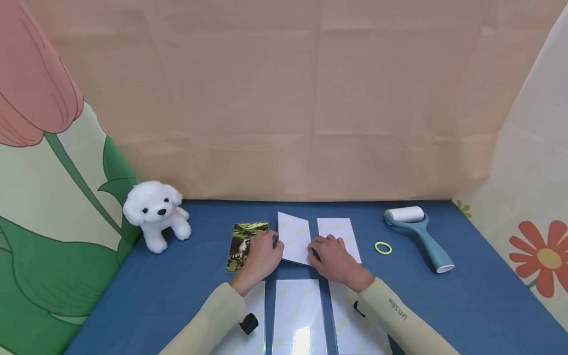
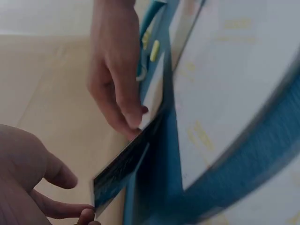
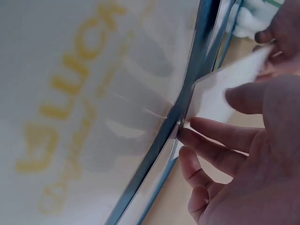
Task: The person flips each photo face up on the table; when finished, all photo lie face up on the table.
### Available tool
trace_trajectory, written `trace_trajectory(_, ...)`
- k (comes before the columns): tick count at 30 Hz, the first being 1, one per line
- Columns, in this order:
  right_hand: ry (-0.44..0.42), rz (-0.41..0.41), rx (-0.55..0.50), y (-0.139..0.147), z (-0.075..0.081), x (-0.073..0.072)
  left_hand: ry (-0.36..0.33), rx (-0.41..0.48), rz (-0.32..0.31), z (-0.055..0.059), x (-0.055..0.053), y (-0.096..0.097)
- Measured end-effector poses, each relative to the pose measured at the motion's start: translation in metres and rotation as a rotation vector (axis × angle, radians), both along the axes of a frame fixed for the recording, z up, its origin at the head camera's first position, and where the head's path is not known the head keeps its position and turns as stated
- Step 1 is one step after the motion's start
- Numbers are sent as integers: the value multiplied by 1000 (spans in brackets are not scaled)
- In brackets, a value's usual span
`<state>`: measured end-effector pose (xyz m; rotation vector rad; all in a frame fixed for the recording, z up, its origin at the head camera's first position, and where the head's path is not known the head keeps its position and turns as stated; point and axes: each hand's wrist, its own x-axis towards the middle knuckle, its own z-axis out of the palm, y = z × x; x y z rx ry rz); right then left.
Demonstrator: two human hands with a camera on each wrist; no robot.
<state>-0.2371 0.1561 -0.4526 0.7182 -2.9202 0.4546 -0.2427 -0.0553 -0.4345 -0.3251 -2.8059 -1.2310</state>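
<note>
A photo print (image 1: 294, 239) stands tilted above the blue table, white back toward the head camera; its dark picture side (image 2: 124, 166) shows in the left wrist view. My left hand (image 1: 263, 254) holds its raised left edge at a corner with bent fingers, the thumb apart. On the print's lower right edge, the fingertips of my right hand (image 1: 335, 259) touch loosely, and the thumb is away from the fingers. Left of the left hand lies a face-up animal photo (image 1: 239, 244), partly covered by that hand. Another white-backed print (image 1: 339, 234) lies beyond the right hand.
Several more white-backed prints, including the middle one (image 1: 298, 310), lie nearer me, partly under my forearms. A white plush dog (image 1: 155, 212) sits at left. To the right are a yellow-green ring (image 1: 383, 248) and a blue-handled lint roller (image 1: 423, 236).
</note>
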Motion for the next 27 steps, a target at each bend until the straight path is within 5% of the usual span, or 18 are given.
trace_trajectory(9, -149, -38, -215, 2, 6, -9, 32, 149, -86, 16, 1, 22)
trace_trajectory(20, -553, -158, -644, 14, 19, -14, -50, 164, -296, 1, 6, 34)
trace_trajectory(27, -541, -169, -720, 23, 21, -17, -131, 92, -362, -8, 5, 35)
